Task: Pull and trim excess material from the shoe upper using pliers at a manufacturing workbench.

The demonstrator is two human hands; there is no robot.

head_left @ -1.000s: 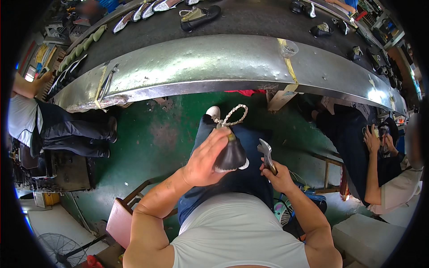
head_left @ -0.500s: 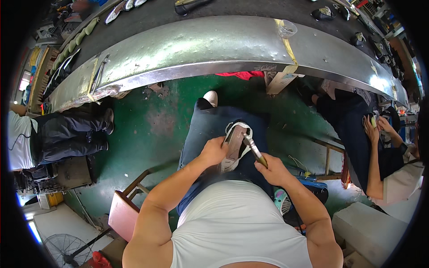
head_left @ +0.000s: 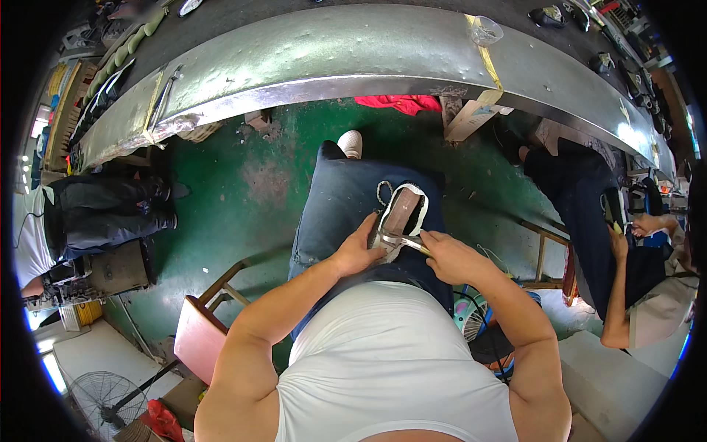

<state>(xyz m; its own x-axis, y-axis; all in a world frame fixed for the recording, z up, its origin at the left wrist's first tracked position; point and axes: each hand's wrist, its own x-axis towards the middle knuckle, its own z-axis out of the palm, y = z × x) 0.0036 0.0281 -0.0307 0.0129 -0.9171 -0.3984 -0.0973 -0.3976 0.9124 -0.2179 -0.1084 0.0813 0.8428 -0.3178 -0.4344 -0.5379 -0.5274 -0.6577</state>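
Across my lap lies a shoe [head_left: 403,210] on its last, bottom side up, with a brown inner sole ringed by a white edge and a loose loop of cord at its far left. My left hand [head_left: 358,247] grips the shoe's near left side, fingers wrapped against it. From the right, my right hand [head_left: 448,258] holds a hammer [head_left: 410,242] closed in its fingers. The hammer's metal head rests over the near end of the shoe, close to my left fingertips. Part of the shoe's near end is hidden by that head and my left hand.
A dented metal bench edge [head_left: 309,62] curves in front of me, with a clear plastic cup [head_left: 486,31] on it. A co-worker [head_left: 639,280] sits at the right; another person [head_left: 88,217] is at the left. A pink-seated stool [head_left: 200,339] and a fan [head_left: 103,401] are at lower left.
The hammer has swung from the shoe's far right rim to its near end, turning more crosswise. My left hand has shifted slightly nearer along the shoe.
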